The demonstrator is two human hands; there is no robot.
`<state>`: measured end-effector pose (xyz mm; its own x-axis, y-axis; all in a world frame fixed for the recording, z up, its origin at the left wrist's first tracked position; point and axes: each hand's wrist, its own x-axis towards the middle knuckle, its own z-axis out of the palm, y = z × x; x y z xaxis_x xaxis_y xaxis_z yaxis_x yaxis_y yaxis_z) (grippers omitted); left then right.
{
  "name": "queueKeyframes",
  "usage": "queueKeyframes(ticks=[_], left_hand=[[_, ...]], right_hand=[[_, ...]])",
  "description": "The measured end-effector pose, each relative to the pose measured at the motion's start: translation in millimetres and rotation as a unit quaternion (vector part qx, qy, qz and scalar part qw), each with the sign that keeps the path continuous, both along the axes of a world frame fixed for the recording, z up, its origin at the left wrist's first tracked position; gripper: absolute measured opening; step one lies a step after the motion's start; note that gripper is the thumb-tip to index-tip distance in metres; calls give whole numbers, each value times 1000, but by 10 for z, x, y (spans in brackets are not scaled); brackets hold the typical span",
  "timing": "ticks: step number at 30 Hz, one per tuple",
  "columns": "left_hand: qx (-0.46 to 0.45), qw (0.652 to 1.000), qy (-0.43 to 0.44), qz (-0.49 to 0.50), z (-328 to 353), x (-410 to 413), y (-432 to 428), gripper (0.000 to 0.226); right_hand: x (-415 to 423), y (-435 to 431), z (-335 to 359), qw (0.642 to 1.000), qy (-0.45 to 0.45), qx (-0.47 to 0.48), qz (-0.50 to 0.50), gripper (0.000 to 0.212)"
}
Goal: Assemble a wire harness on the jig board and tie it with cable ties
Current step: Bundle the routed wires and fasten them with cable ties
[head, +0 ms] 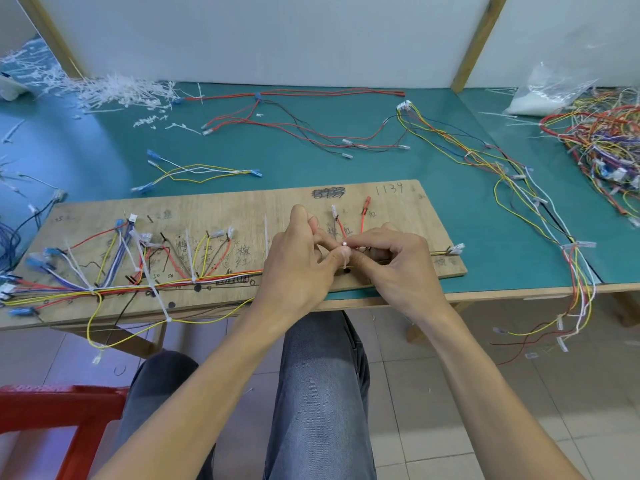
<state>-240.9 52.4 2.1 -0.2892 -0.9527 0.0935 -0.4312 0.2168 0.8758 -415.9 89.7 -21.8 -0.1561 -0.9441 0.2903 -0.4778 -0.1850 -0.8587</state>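
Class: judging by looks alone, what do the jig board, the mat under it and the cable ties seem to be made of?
Jig board: probably unfinished wood or plywood; matte tan grain, pen marks.
Mat: likely rubber or vinyl; smooth teal, soft sheen.
Cable ties: apparently nylon-type plastic; thin translucent-white strips.

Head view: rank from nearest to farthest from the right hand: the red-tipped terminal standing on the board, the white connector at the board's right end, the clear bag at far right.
1. Red-tipped terminal, just beyond the right hand.
2. White connector, at the right end of the board.
3. Clear bag, back right corner.

Head-worn view, facing down, close over jig board (381, 202)
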Motion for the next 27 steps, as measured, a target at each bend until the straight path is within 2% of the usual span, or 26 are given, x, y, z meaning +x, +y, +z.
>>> queueKeyframes(ticks=[7,13,22,27], left_hand=[[-4,1000,7,26,-15,-9,-21,41],[-9,999,-32,-6,54,11,-76,4],[-12,995,-77,-58,150,2,-231,12],[39,992,-59,-107,188,31,-350,12]], right_hand=[[-13,29,8,997,59,-13,38,11],[-50,28,10,993,97,-17,64,22],[-47,1,-35,992,98,-48,55,7],[-20,-24,-7,996,67,-34,50,15]])
